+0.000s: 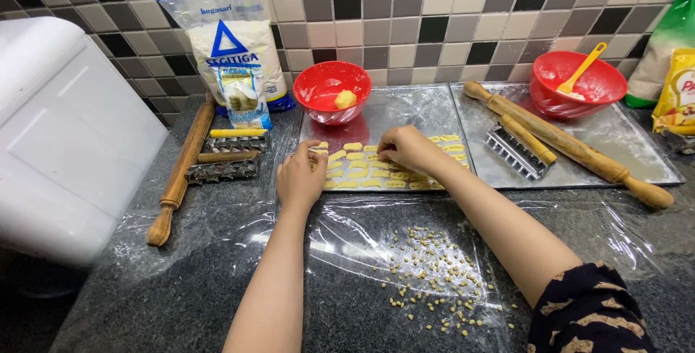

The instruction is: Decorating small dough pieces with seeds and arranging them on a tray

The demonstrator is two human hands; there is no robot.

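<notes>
Pinching yellow dough pieces (pixel 376 168) on the near metal tray (pixel 427 110), left hand (pixel 300 175) and right hand (pixel 407 148) each keep a narrow grip. Behind stands a red bowl (pixel 331 91); dough crumbs (pixel 434 273) dot the plastic-covered worktop (pixel 217 251).

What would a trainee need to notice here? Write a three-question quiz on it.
1. True or false: both hands rest on the metal tray bearing yellow dough pieces.
2. What lies in the left red bowl? A) a spoon B) a dough lump C) nothing
3. Where does the yellow spatula stand?

Key: 1 true. 2 B. 3 in the right red bowl.
</notes>
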